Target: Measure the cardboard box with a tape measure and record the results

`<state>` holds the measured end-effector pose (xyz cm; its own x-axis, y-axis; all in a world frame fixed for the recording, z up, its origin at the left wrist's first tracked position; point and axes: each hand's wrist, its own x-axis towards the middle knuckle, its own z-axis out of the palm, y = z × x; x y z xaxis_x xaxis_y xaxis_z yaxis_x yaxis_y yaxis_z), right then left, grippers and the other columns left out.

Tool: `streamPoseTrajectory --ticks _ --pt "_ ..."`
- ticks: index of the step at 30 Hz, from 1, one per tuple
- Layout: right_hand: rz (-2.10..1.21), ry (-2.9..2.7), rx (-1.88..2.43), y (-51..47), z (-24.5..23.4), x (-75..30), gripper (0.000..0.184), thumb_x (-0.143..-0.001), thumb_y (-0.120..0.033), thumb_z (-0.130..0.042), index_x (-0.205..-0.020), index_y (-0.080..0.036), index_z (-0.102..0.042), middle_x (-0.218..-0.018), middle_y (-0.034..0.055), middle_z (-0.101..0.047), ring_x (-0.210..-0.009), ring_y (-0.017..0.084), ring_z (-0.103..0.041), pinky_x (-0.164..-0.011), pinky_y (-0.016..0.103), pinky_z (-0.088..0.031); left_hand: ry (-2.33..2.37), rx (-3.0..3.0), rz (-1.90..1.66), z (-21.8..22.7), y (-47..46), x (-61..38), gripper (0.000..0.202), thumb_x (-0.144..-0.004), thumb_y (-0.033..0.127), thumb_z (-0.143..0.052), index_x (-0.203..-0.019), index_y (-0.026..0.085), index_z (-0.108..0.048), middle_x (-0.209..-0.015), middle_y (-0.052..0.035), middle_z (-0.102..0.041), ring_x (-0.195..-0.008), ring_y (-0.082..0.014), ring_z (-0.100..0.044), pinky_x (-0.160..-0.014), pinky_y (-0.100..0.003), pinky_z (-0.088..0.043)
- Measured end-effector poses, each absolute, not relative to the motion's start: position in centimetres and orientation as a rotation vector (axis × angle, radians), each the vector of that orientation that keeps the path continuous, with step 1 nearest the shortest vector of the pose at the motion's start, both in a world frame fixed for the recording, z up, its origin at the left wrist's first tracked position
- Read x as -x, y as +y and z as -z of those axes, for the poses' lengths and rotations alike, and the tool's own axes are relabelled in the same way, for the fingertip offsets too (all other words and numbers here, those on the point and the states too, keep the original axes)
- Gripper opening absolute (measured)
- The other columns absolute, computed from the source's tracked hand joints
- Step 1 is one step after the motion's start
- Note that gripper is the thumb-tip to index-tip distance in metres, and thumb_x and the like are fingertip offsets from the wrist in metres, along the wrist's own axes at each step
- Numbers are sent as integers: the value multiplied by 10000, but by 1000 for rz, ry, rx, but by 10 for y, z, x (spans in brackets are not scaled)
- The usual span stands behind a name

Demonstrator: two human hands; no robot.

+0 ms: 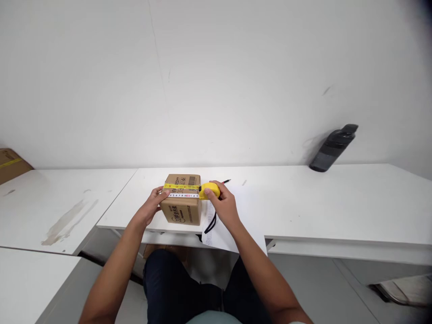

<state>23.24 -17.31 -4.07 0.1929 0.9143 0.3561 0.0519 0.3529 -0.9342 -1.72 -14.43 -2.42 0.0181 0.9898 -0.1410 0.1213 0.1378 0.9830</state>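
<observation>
A small brown cardboard box [184, 214] with printed labels and a yellow tape strip stands near the table's front edge. My right hand [225, 208] is closed around a yellow tape measure [211, 190] at the box's right edge. Its white numbered blade [184, 195] lies drawn out across the top of the box. At the left edge, my left hand [153, 206] grips the box, thumb on top over the blade's end and fingers down the side. A black wrist strap [211, 223] hangs below the tape measure.
Under my right forearm, a white paper sheet [232, 236] overhangs the front edge of the white table [303, 207]. A pen [227, 181] lies behind my right hand. A dark bottle [332, 148] stands by the wall; another cardboard box [11, 167] sits at far left.
</observation>
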Motion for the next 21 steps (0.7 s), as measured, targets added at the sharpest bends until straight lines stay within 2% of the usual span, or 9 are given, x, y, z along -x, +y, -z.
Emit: streamPoseTrajectory --ticks 6,9,12,15,18,21 --pt "-857 -1181 1026 -172 48 -239 422 -785 -537 -685 -1059 -216 -681 -997 50 -686 -840 214 -603 -716 318 -492 1396 -1285 -1043 22 -147 17 592 -730 601 -709 -1163 220 -575 -1133 -83 -683 -966 -227 -642 -773 -321 -479" --pt "-883 -1209 968 -177 51 -241 412 -781 -504 -714 -1083 -227 -675 -1044 57 -682 -866 219 -619 -739 332 -508 1427 -1381 -1090 20 -144 21 513 -710 613 -714 -987 189 -632 -953 -71 -697 -870 -219 -630 -742 -319 -483" --pt "-754 -1332 838 -192 52 -248 382 -781 -405 -758 -1123 -263 -666 -1175 69 -653 -1045 249 -609 -848 373 -519 1419 -1426 -1141 9 -150 33 453 -707 621 -700 -741 181 -598 -757 -28 -646 -721 -176 -583 -701 -305 -479" --pt "-670 -1492 667 -222 61 -257 394 -765 -290 -797 -1134 -318 -660 -1294 57 -611 -1247 261 -533 -1011 428 -468 1448 -1537 -1298 -2 -182 46 411 -761 575 -673 -673 190 -561 -674 0 -591 -664 -159 -542 -674 -284 -466" --pt "-890 -1535 552 -261 87 -257 462 -757 -237 -813 -1164 -361 -632 -1351 53 -572 -1288 247 -518 -1043 420 -450 1497 -1697 -1445 12 -234 46 370 -829 493 -650 -643 203 -514 -666 12 -545 -697 -160 -524 -678 -260 -439" --pt "-1342 -1391 503 -295 128 -248 479 -731 -281 -842 -1153 -354 -626 -1364 66 -560 -1286 252 -530 -1050 423 -438 1263 -1806 -1237 64 -280 23 400 -880 538 -560 -658 206 -545 -672 -11 -555 -665 -173 -518 -622 -272 -434"
